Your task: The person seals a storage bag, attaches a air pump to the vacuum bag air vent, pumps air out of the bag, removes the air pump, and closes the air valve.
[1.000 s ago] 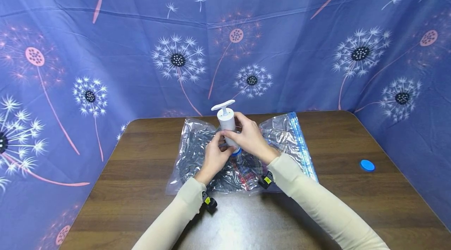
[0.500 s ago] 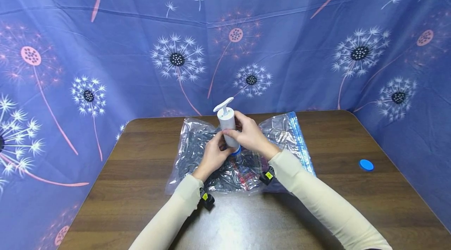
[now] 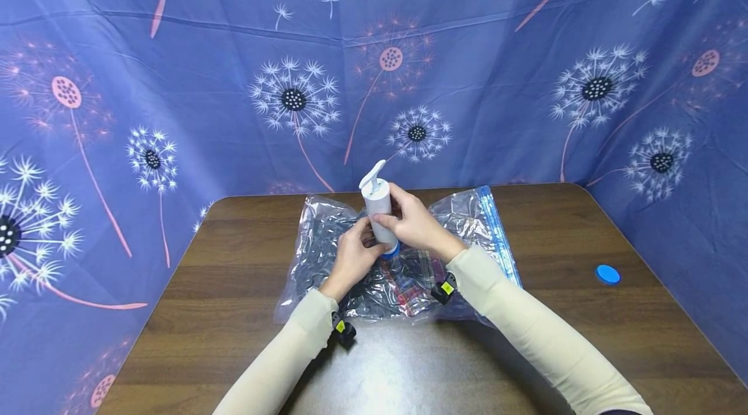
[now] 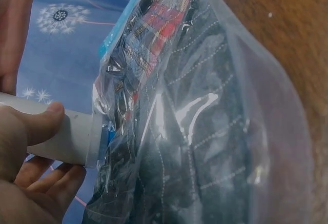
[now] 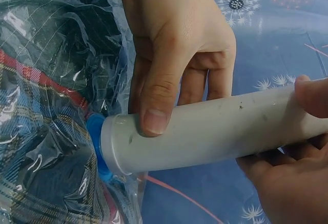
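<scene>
A white hand pump [image 3: 376, 199] with a T-shaped handle [image 3: 372, 175] stands upright on a clear plastic storage bag [image 3: 318, 259]. Its lower end meets a blue valve ring [image 5: 96, 144] on the bag. My left hand [image 3: 352, 256] grips the barrel low down, thumb on the near side, just above the ring. Higher up, my right hand [image 3: 417, 226] holds the same barrel between thumb and fingers. Through the film show dark pinstriped cloth [image 4: 205, 121] and red plaid cloth [image 4: 159, 29]. The far side of the pump is hidden by the hands.
A round blue cap [image 3: 608, 274] lies on the wooden table [image 3: 234, 285] at the right. The bag's blue zip edge [image 3: 501, 239] runs along its right side. A blue dandelion-print cloth [image 3: 497, 110] hangs behind the table.
The pump has turned about its long axis, its handle swinging from nearly crosswise to pointing more away from me. Both hands keep their grip, with only slight wrist movement.
</scene>
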Motion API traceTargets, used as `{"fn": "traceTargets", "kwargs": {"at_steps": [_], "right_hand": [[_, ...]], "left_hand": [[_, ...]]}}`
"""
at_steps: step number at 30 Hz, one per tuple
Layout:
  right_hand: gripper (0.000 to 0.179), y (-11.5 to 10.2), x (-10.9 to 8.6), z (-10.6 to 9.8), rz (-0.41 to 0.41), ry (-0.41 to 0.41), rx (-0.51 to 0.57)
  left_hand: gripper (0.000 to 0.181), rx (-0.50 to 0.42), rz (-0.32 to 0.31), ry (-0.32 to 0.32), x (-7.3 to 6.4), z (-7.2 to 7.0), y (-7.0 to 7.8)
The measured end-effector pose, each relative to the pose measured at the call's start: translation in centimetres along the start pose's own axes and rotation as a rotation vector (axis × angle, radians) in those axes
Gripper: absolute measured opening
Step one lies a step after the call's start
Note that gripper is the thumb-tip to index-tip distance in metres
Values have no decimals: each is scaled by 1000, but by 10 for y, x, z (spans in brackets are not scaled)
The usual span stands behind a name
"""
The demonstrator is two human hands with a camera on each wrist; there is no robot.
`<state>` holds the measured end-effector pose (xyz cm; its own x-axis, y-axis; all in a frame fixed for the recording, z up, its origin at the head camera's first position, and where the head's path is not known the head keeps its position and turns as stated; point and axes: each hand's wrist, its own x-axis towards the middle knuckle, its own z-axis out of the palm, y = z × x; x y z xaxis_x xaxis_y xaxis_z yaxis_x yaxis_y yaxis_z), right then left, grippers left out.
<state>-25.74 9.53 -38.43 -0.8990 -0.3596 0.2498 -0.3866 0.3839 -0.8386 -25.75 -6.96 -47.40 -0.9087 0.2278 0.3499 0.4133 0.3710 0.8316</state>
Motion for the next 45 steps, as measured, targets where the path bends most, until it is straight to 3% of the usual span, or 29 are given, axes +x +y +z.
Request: {"fn": "traceTargets", "kwargs": {"at_steps": [4,10,19,23,33,40,45], "right_hand": [[64,-3,-1,-1,-10,28,-2],[75,-11,-8,4,-15,160,-45],[64,-7,-10,16,-41,213,-44],[60,-2,-10,14,-46,182,-24],[58,1,-5,3,-28,4,40],[58,7,0,-3,-39,-81,140],[61,7,-2,-2,-70,-75,152]], "left_hand": [[57,12,-6,17,0,1,1],[56,15,-28,26,-1,1,2],[56,-9,-46,13,-4,2,0],[56,-35,-42,-15,-4,1,-3],[66,-92,-34,-122,-2,-3,-1],[60,-108,-53,-109,-1,-2,-2],[58,-107,-53,-108,-2,-2,-4]]}}
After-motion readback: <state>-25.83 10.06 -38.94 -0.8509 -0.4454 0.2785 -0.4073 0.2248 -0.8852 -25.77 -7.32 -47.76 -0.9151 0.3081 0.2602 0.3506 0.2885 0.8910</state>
